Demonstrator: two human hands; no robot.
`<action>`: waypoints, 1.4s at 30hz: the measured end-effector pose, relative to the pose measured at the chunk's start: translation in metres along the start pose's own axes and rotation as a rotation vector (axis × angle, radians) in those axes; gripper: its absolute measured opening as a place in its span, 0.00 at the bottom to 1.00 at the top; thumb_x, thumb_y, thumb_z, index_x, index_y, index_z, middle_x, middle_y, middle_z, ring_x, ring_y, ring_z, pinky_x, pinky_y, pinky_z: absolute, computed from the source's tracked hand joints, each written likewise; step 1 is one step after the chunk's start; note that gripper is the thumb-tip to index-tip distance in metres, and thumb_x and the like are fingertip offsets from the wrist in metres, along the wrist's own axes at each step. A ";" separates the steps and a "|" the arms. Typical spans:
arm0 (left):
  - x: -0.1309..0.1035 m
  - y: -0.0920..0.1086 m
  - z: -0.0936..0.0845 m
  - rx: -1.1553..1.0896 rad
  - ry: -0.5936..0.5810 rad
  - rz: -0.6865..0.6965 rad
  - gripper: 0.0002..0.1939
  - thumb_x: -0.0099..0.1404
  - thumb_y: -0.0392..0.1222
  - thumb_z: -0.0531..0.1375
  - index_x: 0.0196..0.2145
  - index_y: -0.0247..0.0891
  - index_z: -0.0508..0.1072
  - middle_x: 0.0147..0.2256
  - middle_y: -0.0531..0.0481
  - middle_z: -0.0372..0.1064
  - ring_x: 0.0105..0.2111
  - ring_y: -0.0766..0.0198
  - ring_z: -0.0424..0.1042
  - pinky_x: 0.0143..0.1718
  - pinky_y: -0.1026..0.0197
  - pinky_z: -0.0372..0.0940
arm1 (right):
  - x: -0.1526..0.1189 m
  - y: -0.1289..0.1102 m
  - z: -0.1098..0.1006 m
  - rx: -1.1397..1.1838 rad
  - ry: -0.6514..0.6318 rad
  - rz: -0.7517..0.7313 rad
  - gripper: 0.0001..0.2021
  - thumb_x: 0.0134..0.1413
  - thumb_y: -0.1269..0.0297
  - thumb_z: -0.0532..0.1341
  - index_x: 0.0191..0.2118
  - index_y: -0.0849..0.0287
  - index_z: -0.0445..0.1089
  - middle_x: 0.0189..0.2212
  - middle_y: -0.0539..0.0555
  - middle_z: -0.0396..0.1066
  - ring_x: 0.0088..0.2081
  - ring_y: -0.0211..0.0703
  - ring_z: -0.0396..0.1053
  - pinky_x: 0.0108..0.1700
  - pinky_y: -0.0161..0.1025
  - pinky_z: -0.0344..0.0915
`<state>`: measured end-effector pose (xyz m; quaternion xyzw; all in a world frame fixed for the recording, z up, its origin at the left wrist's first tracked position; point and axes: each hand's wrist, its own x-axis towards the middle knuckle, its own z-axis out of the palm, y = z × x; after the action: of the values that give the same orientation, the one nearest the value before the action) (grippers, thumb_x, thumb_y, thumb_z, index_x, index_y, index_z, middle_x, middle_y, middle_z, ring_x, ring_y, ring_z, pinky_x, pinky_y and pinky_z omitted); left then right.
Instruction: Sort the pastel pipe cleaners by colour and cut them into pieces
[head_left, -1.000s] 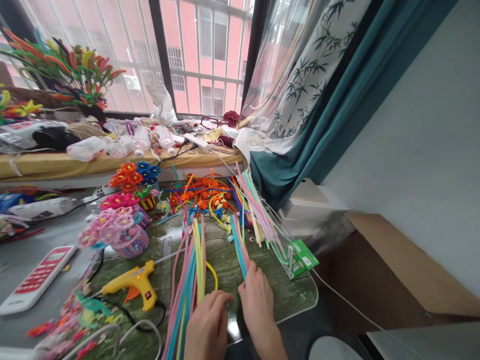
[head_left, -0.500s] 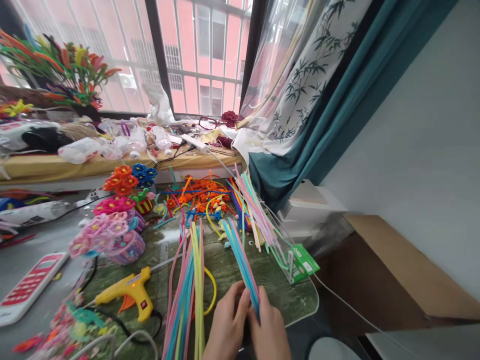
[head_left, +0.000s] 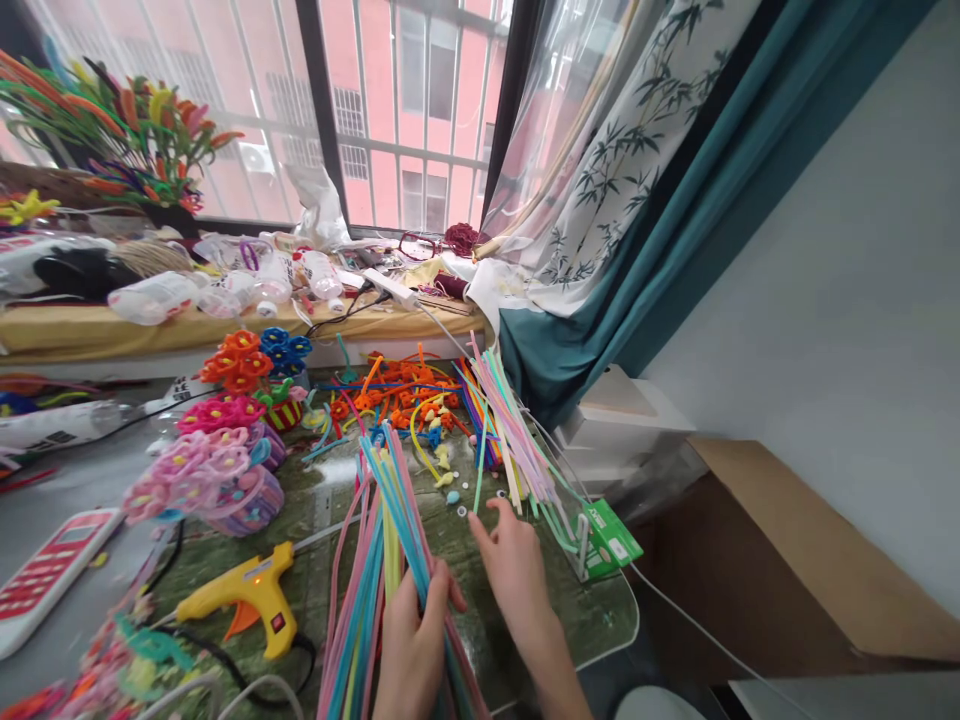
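Observation:
My left hand (head_left: 414, 632) is closed around a bundle of blue and pink pipe cleaners (head_left: 405, 505). This bundle lies over or just above a longer row of pink, blue and yellow pipe cleaners (head_left: 365, 570) on the green table mat. Clear of the bundle, my right hand (head_left: 511, 560) reaches forward over the mat with thumb and forefinger apart and nothing in it. Just beyond its fingers are small googly eyes and a pale blue bead (head_left: 453, 497). A fanned stack of pastel pipe cleaners (head_left: 517, 425) stands close by, up and to the right.
A yellow glue gun (head_left: 251, 600) lies left, near pots of pipe-cleaner flowers (head_left: 225, 465) and a red-and-white calculator (head_left: 56, 575). Orange pipe-cleaner pieces (head_left: 409, 390) cover the back. At right are a green card packet (head_left: 609, 540), a white cable and a cardboard box (head_left: 817, 540).
The blue and pink pipe cleaners, held between both hands before, have moved left in my left hand toward the row. My right hand has let go and reached forward.

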<state>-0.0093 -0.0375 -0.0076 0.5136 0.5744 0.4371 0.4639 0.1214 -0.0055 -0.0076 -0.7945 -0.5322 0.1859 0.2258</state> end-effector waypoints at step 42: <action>-0.047 -0.008 0.004 -0.467 -0.394 -0.180 0.30 0.48 0.69 0.64 0.27 0.38 0.64 0.13 0.65 0.51 0.11 0.77 0.46 0.12 0.70 0.42 | -0.053 -0.042 -0.050 1.543 -0.492 -0.242 0.16 0.52 0.53 0.68 0.38 0.59 0.67 0.19 0.42 0.64 0.19 0.29 0.62 0.23 0.26 0.58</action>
<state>-0.0045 -0.0847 -0.0126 0.4151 0.4007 0.4065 0.7085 0.0971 -0.0488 0.0606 -0.2892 -0.3708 0.6434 0.6041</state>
